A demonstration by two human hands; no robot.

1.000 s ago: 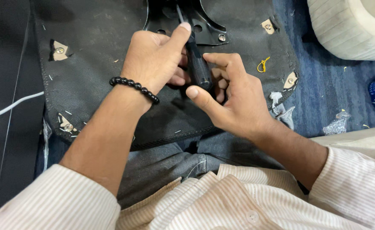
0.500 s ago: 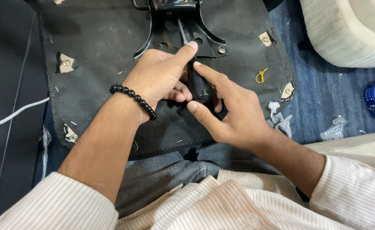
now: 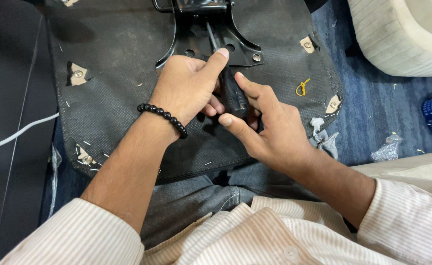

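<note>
Hands slid lower on seat underside (image 3: 118, 73) since earlier; left hand (image 3: 189, 88) and right hand (image 3: 270, 130) together, both clamped on black screwdriver handle (image 3: 231, 93), shaft reaching metal bracket (image 3: 211, 29).

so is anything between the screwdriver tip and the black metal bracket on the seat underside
Nothing visible. Both the left hand and right hand grip the screwdriver handle, and its shaft runs bare up to the black metal bracket. The tip itself is too dark to make out.
</note>
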